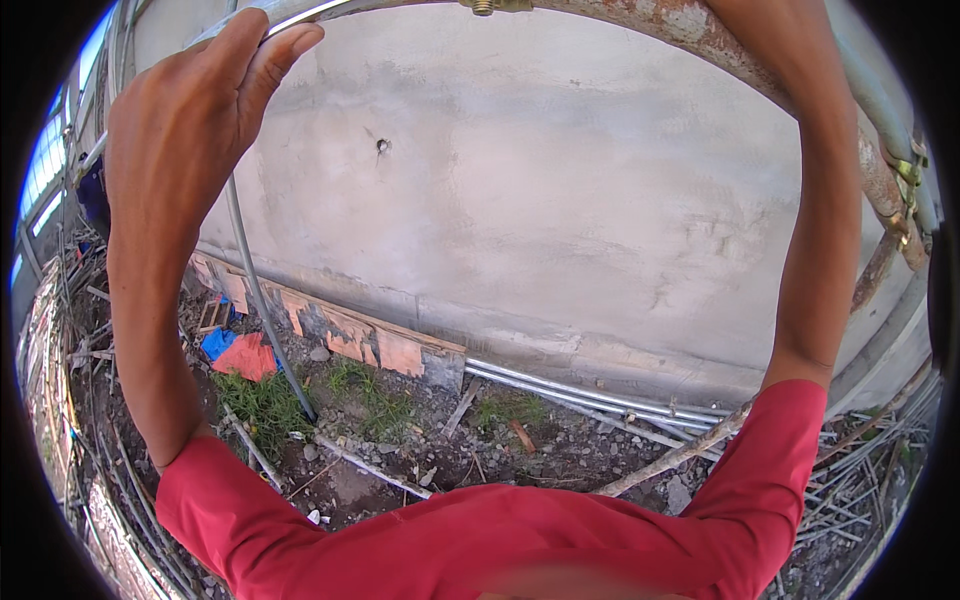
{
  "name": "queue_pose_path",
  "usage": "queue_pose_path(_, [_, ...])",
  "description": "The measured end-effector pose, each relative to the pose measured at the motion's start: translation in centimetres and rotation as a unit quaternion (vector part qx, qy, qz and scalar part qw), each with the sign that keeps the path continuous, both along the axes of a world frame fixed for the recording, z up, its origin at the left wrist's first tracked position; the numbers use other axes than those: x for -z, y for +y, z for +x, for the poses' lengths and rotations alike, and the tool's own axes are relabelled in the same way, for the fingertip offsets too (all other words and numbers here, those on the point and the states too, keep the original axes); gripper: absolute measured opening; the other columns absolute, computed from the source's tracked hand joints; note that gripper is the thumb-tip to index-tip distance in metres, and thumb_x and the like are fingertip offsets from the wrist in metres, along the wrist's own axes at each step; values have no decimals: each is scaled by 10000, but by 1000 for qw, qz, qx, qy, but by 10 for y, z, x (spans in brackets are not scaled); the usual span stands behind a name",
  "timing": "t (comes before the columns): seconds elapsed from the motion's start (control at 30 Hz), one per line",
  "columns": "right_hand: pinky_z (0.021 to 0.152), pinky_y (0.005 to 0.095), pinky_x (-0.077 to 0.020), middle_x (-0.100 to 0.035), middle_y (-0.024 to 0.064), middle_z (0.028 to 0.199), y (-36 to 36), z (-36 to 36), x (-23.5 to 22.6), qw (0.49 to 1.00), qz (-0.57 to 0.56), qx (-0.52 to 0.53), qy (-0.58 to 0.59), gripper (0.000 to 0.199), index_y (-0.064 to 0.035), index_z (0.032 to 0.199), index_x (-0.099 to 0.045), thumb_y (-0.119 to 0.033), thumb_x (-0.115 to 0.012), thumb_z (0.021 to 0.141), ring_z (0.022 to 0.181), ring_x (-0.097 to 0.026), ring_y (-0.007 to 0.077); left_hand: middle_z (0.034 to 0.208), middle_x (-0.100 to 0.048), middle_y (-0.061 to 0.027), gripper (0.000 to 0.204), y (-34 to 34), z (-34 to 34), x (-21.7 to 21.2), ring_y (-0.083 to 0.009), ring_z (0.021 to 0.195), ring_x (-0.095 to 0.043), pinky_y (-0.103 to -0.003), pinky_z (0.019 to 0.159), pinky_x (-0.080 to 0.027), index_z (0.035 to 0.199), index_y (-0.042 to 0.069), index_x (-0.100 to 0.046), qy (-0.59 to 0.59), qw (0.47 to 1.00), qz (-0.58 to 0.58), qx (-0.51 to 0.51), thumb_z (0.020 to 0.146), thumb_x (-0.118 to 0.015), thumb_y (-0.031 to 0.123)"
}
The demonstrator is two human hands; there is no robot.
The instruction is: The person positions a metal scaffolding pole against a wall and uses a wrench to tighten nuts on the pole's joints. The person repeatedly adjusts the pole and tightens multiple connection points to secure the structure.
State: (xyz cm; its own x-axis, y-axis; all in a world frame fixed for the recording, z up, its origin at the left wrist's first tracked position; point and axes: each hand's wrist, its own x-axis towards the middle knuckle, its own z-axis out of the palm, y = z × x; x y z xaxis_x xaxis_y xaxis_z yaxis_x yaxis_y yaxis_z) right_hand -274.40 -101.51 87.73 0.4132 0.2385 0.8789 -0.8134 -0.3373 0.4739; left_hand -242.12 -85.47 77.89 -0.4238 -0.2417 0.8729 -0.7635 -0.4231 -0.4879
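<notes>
The left hand point(190, 110) is reaching overhead, its fingers point(285, 45) wrapping over the rusty grey horizontal scaffold pipe point(690, 25) running along the top, before the grey plastered wall point(560, 200). The right arm is rising to the same pipe; its hand is lying out of view, so I cannot tell its fingers' state.

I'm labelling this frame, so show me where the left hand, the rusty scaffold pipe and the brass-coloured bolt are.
left hand point(195, 95), head view, back of the hand.
rusty scaffold pipe point(690, 28), head view, rusted upper stretch.
brass-coloured bolt point(483, 7), head view, its head.
</notes>
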Motion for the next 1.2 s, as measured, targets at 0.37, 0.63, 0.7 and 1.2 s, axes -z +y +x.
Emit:
queue_pose_path(0.37, [836,502,-503,-708,235,930,5,2,1,998,6,-62,8,528,29,1057,-680,-487,-605,969,911,-667,435,613,-356,-7,656,-176,-65,113,-130,539,-467,-295,561,-436,713,53,-474,428,606,114,661,1096,-370,576])
queue_pose_path(0.63, [850,499,-499,-709,247,966,8,-2,2,997,63,-37,11,593,60,1072,-677,-521,-610,967,940,-661,445,559,-381,-7,685,-255,-175,70,-180,500,-494,-387,614,-540,780,106,-479,292,311,101,899,1048,-260,697])
queue_pose_path(0.7, [870,497,-499,-706,263,1006,2,-5,-4,998,51,-18,24,625,68,1102,-675,-539,-602,973,972,-660,449,555,-382,2,689,-261,-205,55,-182,491,-493,-408,613,-545,792,111,-486,262,240,61,933,1039,-253,710])
queue_pose_path(1.2, [934,483,-504,-700,281,1122,-2,-2,-8,999,37,2,-4,734,96,1199,-659,-600,-575,980,1062,-655,447,620,-515,-25,615,-207,-49,52,-121,548,-491,-299,524,-398,773,49,-582,294,648,161,684,1066,-455,574])
